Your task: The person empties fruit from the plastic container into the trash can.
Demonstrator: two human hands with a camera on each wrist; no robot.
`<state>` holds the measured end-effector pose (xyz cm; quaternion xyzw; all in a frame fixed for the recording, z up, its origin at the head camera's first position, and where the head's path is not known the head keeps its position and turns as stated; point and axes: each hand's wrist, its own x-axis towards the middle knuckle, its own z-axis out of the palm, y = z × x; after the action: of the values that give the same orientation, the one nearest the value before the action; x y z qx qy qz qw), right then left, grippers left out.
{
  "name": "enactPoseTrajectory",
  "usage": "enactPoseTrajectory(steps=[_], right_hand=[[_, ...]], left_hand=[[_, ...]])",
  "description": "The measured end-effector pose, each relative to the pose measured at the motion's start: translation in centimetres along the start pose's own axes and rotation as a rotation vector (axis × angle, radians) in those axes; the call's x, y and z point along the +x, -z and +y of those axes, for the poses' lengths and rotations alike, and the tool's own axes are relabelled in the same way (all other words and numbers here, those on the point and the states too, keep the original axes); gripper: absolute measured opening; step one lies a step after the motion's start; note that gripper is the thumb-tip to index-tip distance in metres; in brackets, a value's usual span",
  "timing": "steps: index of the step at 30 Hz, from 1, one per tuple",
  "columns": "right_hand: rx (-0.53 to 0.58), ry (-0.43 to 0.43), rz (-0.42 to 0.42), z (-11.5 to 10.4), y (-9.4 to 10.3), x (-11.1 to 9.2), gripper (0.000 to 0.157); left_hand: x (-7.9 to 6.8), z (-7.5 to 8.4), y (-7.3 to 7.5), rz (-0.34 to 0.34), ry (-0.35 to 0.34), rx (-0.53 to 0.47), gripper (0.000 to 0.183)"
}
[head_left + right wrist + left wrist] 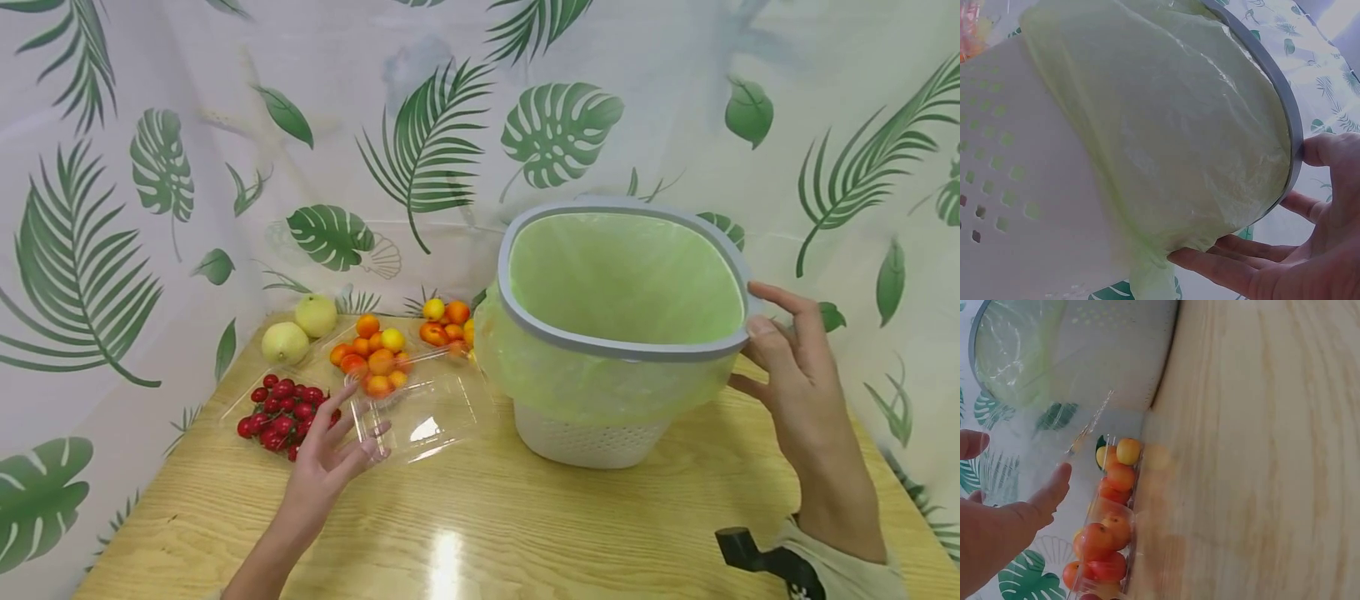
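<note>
My left hand (322, 467) pinches the left edge of a clear plastic box (427, 417) over the table. In the left wrist view its thumb and fingers are at the clear plastic. My right hand (810, 400) presses spread fingers against the right side of a pale bin (592, 437) with a perforated wall and a grey rim (622, 346). A thin light-green bag (622, 275) lines the bin and folds down over its outside. In the right wrist view, fingertips (1188, 257) touch the bag's fold, and another finger is at the rim.
Small red fruits (288, 408) lie in a clear tray beside the left hand. Behind are orange and yellow fruits (378, 358), another orange group (446, 321), and two pale-green round fruits (285, 343). A leaf-printed sheet (420, 167) walls the wooden table (525, 533).
</note>
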<state>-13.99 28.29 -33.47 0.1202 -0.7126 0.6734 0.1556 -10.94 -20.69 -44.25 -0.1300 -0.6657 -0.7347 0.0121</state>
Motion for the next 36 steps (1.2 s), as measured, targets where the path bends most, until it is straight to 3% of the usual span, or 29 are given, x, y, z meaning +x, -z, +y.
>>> enactPoseTrajectory(steps=[9, 13, 18, 23, 31, 36], right_hand=[[0.016, -0.009, -0.004, 0.1, 0.1, -0.2, 0.047], [0.022, -0.005, -0.001, 0.2, 0.0, -0.3, 0.047], [0.031, 0.006, 0.001, 0.1, -0.1, -0.1, 0.047], [0.03, 0.013, 0.002, -0.1, -0.1, 0.0, 0.046], [0.016, 0.005, 0.008, -0.2, -0.3, 0.1, 0.047], [0.016, -0.003, 0.014, -0.3, -0.3, 0.0, 0.046]], left_hand=[[-0.5, -1.1, -0.4, -0.05, 0.178, 0.042, 0.069], [-0.6, -1.3, -0.3, -0.049, 0.236, 0.006, 0.069], [-0.7, -1.3, -0.1, -0.024, 0.295, -0.048, 0.072], [-0.8, -1.4, -0.1, -0.019, 0.33, -0.035, 0.072], [-0.8, -1.6, 0.1, -0.02, 0.31, 0.092, 0.069], [-1.1, -1.0, 0.2, -0.002, 0.211, 0.295, 0.065]])
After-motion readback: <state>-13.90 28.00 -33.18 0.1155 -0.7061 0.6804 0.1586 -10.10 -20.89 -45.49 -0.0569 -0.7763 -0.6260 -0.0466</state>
